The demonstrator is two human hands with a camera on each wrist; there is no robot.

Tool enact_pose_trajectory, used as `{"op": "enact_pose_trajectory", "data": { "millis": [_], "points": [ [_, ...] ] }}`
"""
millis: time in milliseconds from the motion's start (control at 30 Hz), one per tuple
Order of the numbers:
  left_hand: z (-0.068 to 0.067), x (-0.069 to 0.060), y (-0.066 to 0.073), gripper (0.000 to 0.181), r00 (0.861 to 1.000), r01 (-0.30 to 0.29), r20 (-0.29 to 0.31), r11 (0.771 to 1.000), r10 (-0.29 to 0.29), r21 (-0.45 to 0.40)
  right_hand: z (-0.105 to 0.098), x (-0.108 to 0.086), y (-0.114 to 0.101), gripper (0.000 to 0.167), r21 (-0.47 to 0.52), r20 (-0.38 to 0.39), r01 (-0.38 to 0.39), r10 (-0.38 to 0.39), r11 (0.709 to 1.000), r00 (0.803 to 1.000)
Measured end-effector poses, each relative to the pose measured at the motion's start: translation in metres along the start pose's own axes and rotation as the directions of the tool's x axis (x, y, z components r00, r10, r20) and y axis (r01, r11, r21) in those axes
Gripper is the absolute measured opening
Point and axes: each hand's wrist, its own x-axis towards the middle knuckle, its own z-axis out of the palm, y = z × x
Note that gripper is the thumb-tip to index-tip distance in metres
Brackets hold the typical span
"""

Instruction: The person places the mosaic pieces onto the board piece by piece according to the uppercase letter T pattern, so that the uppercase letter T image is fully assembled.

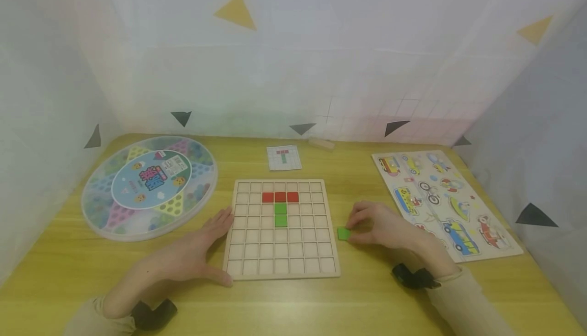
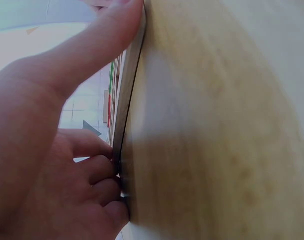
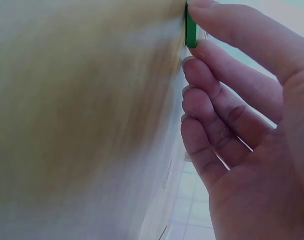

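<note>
A wooden grid board [image 1: 302, 264] lies flat mid-table. Three red square tiles [image 1: 280, 197] form a row in its upper part, and two green square tiles [image 1: 281, 214] run down below the middle one. Against the board's left side rests my left hand [image 1: 192, 254], thumb at the near corner and fingers along the edge; the left wrist view shows the thumb [image 2: 91, 47] on the board's rim. Just right of the board, my right hand [image 1: 380, 226] pinches a loose green square tile [image 1: 343, 233] between thumb and index finger, at the table surface.
Behind the board lies a pattern card [image 1: 284, 158] showing a red and green T, with a small wooden block [image 1: 321, 144] beside it. A round game box [image 1: 151, 188] sits at the left. On the right is a vehicle picture puzzle board [image 1: 445, 203], close to my right forearm.
</note>
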Motion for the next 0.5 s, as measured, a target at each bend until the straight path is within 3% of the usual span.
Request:
{"op": "enact_pose_trajectory", "data": {
  "millis": [233,500],
  "points": [
    [-0.0009,-0.0008,0.0012,0.127,1.000,-0.030,-0.005,0.999,0.029,-0.012,-0.0010,-0.0004,-0.0018,0.012,0.000,0.002,-0.008,0.008,1.000,1.000],
    [-0.0007,-0.0003,0.0009,0.128,1.000,-0.019,-0.004,1.000,0.019,-0.007,0.0006,0.0004,-0.0005,0.012,0.008,-0.003,-0.021,0.021,1.000,1.000]
  ]
}}
